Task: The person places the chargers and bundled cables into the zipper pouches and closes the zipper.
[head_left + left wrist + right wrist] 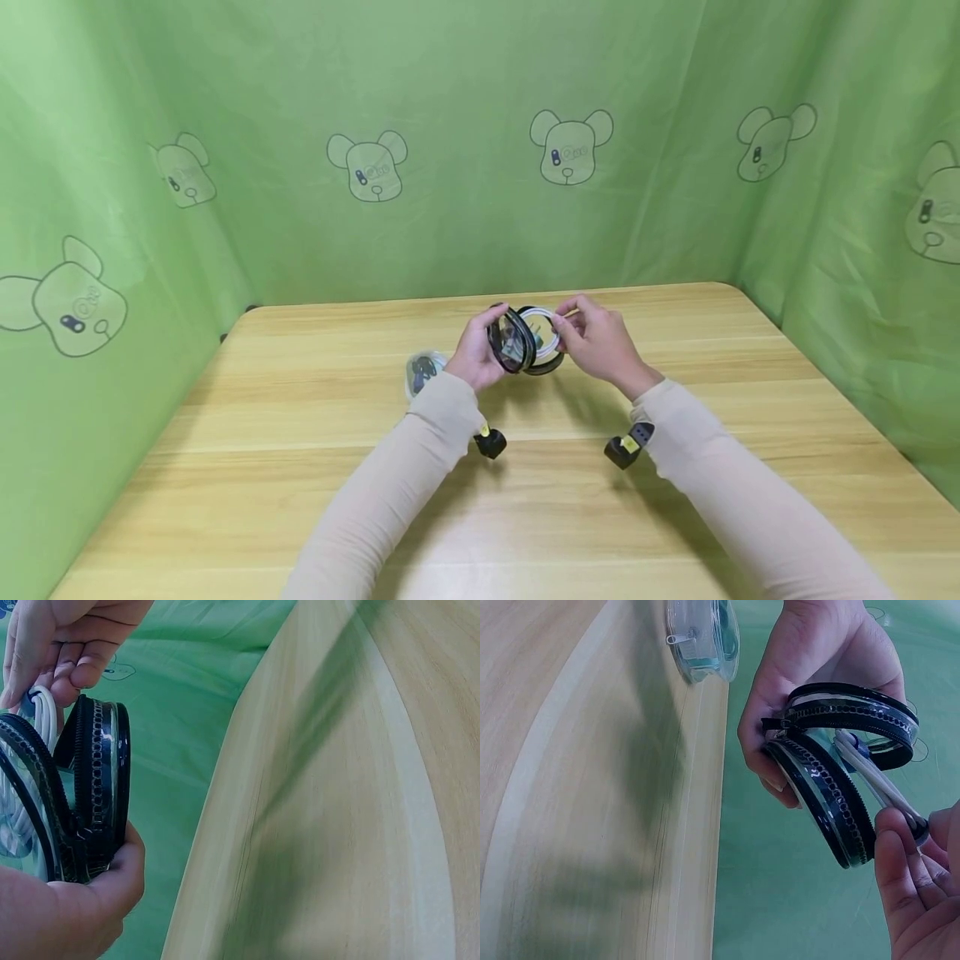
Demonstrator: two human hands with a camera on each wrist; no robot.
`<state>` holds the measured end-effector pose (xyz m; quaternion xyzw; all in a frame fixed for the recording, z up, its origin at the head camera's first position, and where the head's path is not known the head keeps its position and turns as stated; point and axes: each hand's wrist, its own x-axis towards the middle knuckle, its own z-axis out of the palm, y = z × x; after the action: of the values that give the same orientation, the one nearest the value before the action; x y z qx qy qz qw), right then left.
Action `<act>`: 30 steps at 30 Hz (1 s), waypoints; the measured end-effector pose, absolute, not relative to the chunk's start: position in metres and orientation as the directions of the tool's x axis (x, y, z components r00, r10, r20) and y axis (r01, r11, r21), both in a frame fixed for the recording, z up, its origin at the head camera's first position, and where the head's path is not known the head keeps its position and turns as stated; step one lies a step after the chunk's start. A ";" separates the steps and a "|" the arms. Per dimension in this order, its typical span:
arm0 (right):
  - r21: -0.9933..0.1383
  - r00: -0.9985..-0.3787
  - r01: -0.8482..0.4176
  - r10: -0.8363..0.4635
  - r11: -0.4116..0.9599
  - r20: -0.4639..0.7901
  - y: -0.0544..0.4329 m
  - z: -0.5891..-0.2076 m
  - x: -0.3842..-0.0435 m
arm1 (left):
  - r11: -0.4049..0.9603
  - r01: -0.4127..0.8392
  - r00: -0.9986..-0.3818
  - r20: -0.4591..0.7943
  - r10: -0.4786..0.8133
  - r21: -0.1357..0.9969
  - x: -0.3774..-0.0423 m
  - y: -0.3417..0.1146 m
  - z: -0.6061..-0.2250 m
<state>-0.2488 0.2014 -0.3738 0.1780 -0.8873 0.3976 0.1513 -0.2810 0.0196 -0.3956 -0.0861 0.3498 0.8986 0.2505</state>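
Observation:
Over the table, my left hand [472, 354] grips a round, clear pouch with black zipper edging [826, 791] near its hinge side. The pouch's two halves are spread apart. My right hand [603, 343] pinches a coiled white cable [885, 787] at its edge between thumb and fingers. One side of the coil lies between the pouch halves, and a dark tie shows on it. In the left wrist view, the near half of the pouch covers part of the coil.
A second clear pouch [697, 645], with a zipper pull and a dark item inside, rests on the wooden table [540, 517] beside my left hand. Green curtains [465, 233] with bear-head prints stand behind the table and at both sides.

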 end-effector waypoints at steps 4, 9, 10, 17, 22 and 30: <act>-0.631 -0.881 -0.449 -0.197 0.633 0.430 0.202 -0.373 -0.249 | -0.630 -0.506 -0.862 -0.326 0.387 0.589 -0.281 0.020 -0.395; -0.618 -0.875 -0.462 -0.210 0.636 0.437 0.203 -0.373 -0.248 | -0.621 -0.505 -0.863 -0.338 0.376 0.599 -0.281 0.021 -0.396; -0.615 -0.874 -0.463 -0.212 0.638 0.437 0.203 -0.373 -0.248 | -0.619 -0.504 -0.863 -0.338 0.375 0.602 -0.280 0.021 -0.396; -0.584 -0.860 -0.482 -0.225 0.653 0.458 0.204 -0.374 -0.248 | -0.616 -0.513 -0.858 -0.325 0.399 0.598 -0.279 0.021 -0.395; -0.574 -0.855 -0.487 -0.225 0.658 0.467 0.204 -0.374 -0.247 | -0.613 -0.503 -0.863 -0.310 0.400 0.610 -0.278 0.022 -0.394; -0.562 -0.832 -0.514 -0.216 0.649 0.511 0.204 -0.371 -0.246 | -0.604 -0.409 -0.904 -0.214 0.371 0.684 -0.278 0.026 -0.395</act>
<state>-0.2461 0.2041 -0.3708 0.2063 -0.8847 0.3649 0.2040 -0.2779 0.0256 -0.3946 -0.0250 0.3882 0.8951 0.2178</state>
